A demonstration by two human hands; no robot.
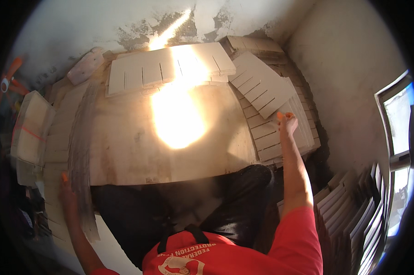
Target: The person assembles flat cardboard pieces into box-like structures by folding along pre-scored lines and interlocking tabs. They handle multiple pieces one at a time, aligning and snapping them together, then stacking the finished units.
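My right hand (pixel 288 123), with orange covers on its fingertips, is closed in a pinch at the near edge of a pale slotted cardboard sheet (pixel 262 85). That sheet lies askew over a pile of similar slotted sheets (pixel 266 133) on the right. On the far left, my left hand (pixel 68 195) is beside a long stack of thin strips (pixel 81 137). An orange cover shows on one of its fingers, pointing away from me; the other fingers are dim and hard to make out. Between my hands lies a bare wooden board (pixel 124 146).
Another stack of slotted sheets (pixel 138 73) lies across the board's far side, under strong sunlight. A pale bundle (pixel 30 128) and an orange-bladed fan (pixel 7 85) are at far left. Many sheets (pixel 349 206) stand upright at lower right, below a window (pixel 397 119). Walls bound the back and right.
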